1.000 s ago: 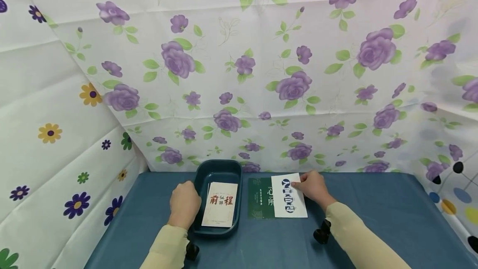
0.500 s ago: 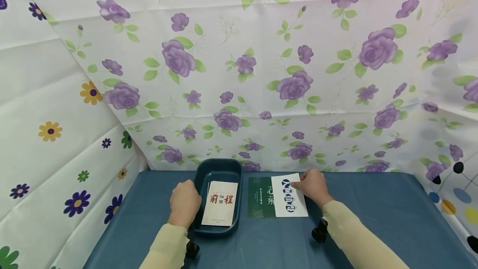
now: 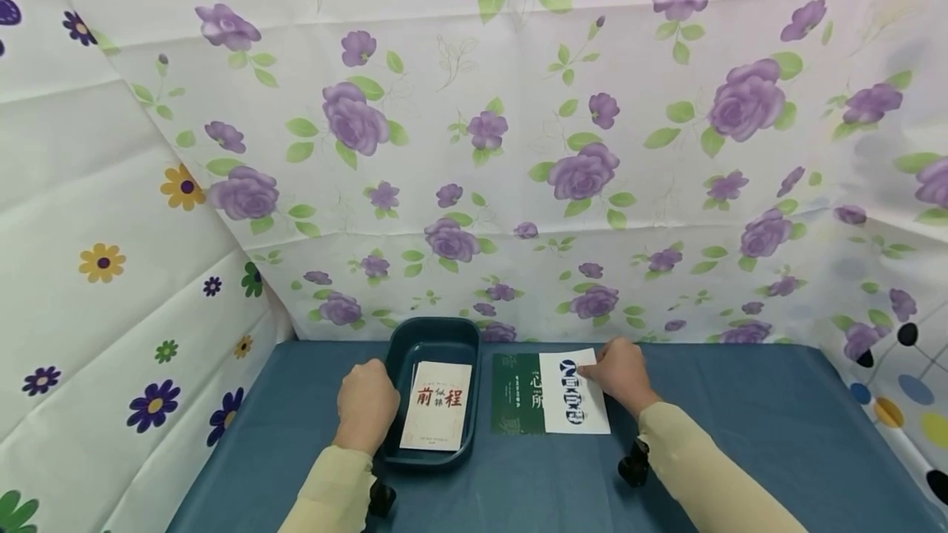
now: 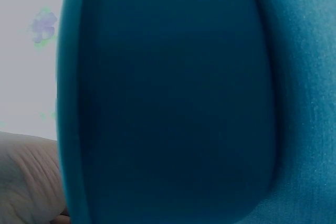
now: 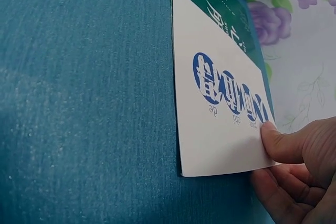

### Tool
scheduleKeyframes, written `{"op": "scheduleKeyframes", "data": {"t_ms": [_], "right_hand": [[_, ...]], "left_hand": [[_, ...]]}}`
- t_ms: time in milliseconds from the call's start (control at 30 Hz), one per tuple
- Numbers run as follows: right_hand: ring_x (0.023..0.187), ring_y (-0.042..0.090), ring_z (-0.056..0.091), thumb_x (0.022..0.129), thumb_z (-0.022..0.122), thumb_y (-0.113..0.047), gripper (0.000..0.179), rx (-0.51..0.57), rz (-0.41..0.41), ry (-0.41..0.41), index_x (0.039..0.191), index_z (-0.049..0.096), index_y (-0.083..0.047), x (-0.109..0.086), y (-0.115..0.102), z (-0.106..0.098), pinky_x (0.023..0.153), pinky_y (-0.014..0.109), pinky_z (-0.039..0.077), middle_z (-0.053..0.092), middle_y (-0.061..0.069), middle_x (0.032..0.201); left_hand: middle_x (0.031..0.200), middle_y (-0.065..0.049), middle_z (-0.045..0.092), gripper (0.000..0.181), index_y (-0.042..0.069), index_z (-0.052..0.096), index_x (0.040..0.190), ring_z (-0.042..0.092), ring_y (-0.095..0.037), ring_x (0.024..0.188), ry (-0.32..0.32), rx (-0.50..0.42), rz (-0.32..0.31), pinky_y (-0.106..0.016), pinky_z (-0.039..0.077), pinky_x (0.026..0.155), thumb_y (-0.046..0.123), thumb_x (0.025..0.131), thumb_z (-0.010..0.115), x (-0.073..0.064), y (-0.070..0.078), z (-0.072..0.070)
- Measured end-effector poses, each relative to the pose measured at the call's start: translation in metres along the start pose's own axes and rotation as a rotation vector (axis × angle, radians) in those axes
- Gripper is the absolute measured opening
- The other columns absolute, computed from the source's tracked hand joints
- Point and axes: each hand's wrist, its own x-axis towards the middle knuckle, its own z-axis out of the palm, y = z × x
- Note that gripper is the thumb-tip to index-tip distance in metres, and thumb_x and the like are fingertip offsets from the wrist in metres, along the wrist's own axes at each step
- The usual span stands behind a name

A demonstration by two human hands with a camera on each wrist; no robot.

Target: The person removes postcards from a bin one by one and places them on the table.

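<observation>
A dark teal tray stands left of centre on the table, holding a cream card with red characters and at least one more card under it. My left hand grips the tray's left rim; in the left wrist view the tray wall fills most of the picture and hides the fingers. To the right of the tray, my right hand pinches the right edge of a white card with blue round characters, thumb on top and fingers beneath. That card overlaps the right part of a green card with white characters.
A blue cloth covers the table. Behind it hangs a white curtain with purple flowers, close to the tray's far end. Patterned sheets also close off the left and right sides. A small black device is strapped at the right wrist.
Hardly anything differs. My right wrist has shifted very slightly left while the hand keeps its pinch on the white card; the left hand stays at the tray rim.
</observation>
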Motion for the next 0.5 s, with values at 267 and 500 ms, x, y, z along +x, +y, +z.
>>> {"op": "scheduleKeyframes", "data": {"t_ms": [267,500], "right_hand": [[0.04,0.01,0.024,0.069,0.081,-0.031,0.054,-0.035,0.006,0.028,0.044,0.036,-0.017,0.0016,-0.0037,0.0023,0.04,0.025,0.023,0.026,-0.005,0.042],[0.041,0.01,0.022,0.069,0.082,-0.032,0.055,-0.051,0.022,0.027,0.045,0.034,-0.017,-0.0001,-0.0039,0.0049,0.04,0.026,0.023,0.024,-0.006,0.043]], "left_hand": [[0.072,-0.017,0.066,0.006,0.0,0.066,0.078,0.063,-0.029,0.056,0.022,-0.005,0.02,-0.04,0.044,0.042,0.006,0.079,0.063,0.0009,0.0009,-0.0006],[0.071,-0.018,0.066,0.006,0.0,0.065,0.078,0.062,-0.03,0.055,0.013,-0.01,0.023,-0.04,0.044,0.041,0.006,0.079,0.063,-0.0015,0.0001,-0.0017]]}}
